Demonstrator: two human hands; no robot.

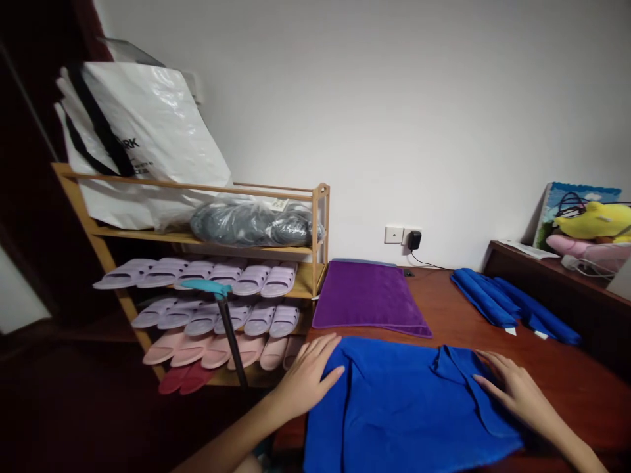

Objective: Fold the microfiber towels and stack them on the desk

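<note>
We press our left hand [306,380] and right hand [513,387] flat on the blue towel [399,414], its folded corner just inside our right palm.

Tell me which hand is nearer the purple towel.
Left. The left hand lies flat on the blue towel's left edge, just below the purple towel's near left corner. The right hand rests on the blue towel's right side, farther off.
</note>
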